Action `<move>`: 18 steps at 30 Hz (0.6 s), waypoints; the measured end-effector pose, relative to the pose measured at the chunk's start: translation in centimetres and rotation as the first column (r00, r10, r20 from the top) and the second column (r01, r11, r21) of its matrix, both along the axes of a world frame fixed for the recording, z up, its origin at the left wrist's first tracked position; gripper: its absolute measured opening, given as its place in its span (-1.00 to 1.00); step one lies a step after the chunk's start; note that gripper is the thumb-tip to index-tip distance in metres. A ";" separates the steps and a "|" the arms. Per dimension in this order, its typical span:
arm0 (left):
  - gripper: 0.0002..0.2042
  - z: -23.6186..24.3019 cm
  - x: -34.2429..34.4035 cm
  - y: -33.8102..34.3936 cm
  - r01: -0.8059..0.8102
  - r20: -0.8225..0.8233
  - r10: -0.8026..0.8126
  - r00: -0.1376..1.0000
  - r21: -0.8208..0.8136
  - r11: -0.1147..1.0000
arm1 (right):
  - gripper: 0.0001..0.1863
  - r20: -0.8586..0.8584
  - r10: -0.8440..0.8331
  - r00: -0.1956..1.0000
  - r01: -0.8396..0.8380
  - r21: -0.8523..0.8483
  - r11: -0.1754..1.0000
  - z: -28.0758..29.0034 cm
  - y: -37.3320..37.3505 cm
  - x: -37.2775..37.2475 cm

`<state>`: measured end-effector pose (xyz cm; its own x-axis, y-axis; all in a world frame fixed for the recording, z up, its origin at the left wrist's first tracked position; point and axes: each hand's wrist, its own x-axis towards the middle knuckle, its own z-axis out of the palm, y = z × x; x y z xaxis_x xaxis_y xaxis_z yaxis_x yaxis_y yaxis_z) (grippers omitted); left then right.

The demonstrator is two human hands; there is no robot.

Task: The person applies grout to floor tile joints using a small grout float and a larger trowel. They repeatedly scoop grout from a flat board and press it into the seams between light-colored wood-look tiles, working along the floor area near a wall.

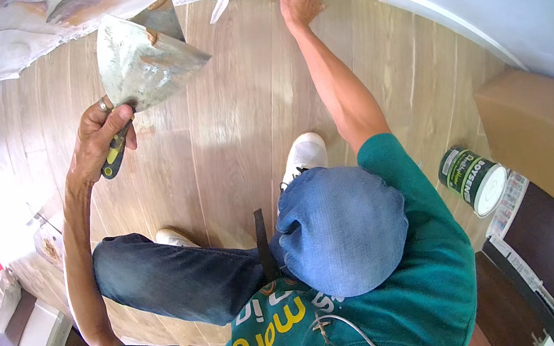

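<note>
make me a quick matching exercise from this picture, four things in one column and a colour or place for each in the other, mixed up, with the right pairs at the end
Things:
1. scraper
2. right hand
3. tub
4. jeans

Colours and places:
A. blue
B. at the far edge of the floor
C. held in the left hand
D. dark and green, with a white end

Right pairs: 1-C, 2-B, 3-D, 4-A

Lettering noted on two items: yellow and white print across the green shirt; pale lettering on the dark-and-green bucket.
</note>
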<state>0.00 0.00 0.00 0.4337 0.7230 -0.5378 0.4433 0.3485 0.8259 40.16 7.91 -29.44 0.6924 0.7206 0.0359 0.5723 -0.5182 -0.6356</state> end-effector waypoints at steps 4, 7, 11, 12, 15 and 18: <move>-0.71 -0.1 0.9 1.5 -0.008 0.018 0.006 1.000 0.087 0.996 | -0.68 0.066 -0.008 0.998 0.006 0.031 1.000 -0.4 4.1 2.7; -0.71 -0.8 0.1 0.8 -0.008 -0.026 0.010 1.000 0.062 0.998 | -0.74 0.101 0.135 0.986 -0.138 0.022 0.990 -0.6 1.8 6.2; -0.70 -1.0 -0.4 0.6 -0.006 0.011 0.005 1.000 0.065 0.998 | -0.79 0.275 0.308 0.911 -0.330 0.037 0.943 0.5 0.7 10.1; -0.70 -1.1 -0.3 0.3 -0.023 0.023 0.022 0.999 0.052 0.998 | -0.78 0.275 0.287 0.918 -0.303 0.016 0.953 0.2 0.1 11.0; -0.69 0.1 0.2 0.1 -0.035 0.019 0.034 0.999 0.058 0.998 | -0.76 0.221 0.216 0.951 -0.220 -0.004 0.975 0.1 0.2 11.2; -0.66 0.2 -0.2 0.3 0.015 -0.015 -0.014 1.000 0.063 0.998 | -0.73 0.135 0.171 0.976 -0.177 0.033 0.984 0.8 -0.2 10.8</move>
<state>-0.17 0.32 0.15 0.4368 0.7495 -0.4974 0.4596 0.2894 0.8397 51.01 7.66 -28.61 0.5437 0.8252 0.1530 0.7310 -0.3760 -0.5695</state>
